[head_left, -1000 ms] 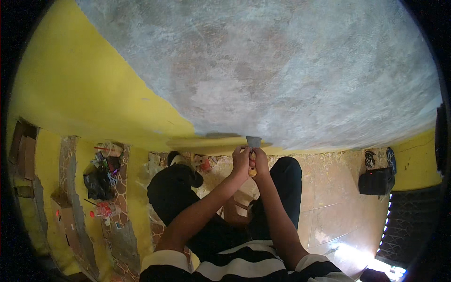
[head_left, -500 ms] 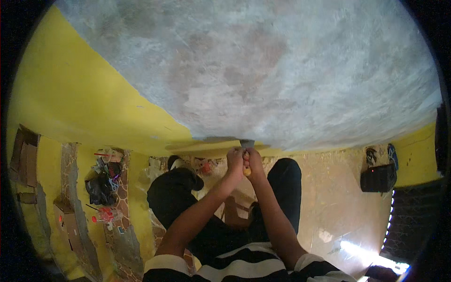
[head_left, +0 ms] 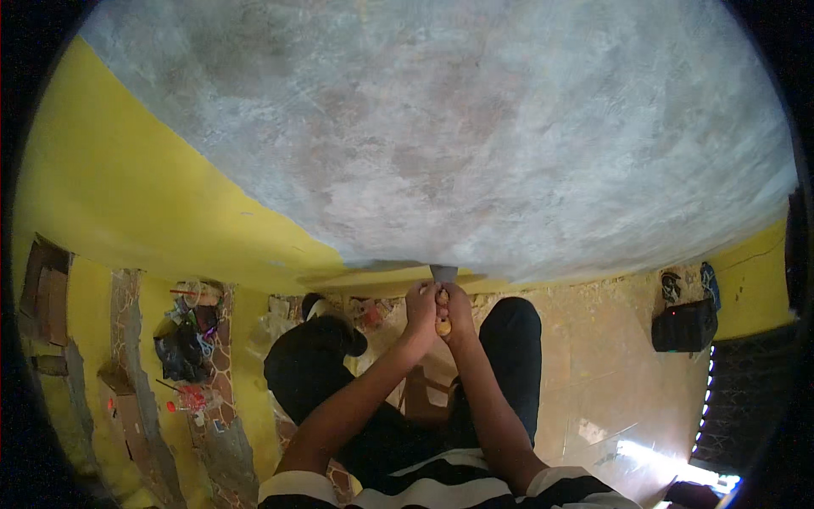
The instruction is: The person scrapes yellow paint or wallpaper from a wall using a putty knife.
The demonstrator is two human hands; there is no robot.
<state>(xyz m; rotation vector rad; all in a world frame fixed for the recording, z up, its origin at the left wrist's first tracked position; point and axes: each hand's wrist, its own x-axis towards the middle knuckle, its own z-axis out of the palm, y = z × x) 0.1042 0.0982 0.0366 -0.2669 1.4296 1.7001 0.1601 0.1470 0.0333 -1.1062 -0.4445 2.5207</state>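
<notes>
Both my hands are closed together around the wooden handle of a scraper (head_left: 443, 273), its grey blade pointing at the wall. My left hand (head_left: 421, 307) wraps the handle from the left and my right hand (head_left: 459, 307) from the right. Between them shows the yellowish handle end. The blade meets the low part of the wall, close to the boundary of yellow paint (head_left: 170, 195) and bare grey surface (head_left: 441, 144). Whether its edge cuts under the paint is too small to make out.
Yellow steps with stone-patterned treads stand at left, holding a black plastic bag (head_left: 180, 349), a clear bottle with a red cap (head_left: 192, 399) and cardboard (head_left: 123, 411). A black box-shaped device (head_left: 683, 326) sits on the floor at right, near a dark folding gate (head_left: 750, 394).
My hands and the scraper sit slightly lower in the picture. The whole view has shifted a little; both hands still grip the handle.
</notes>
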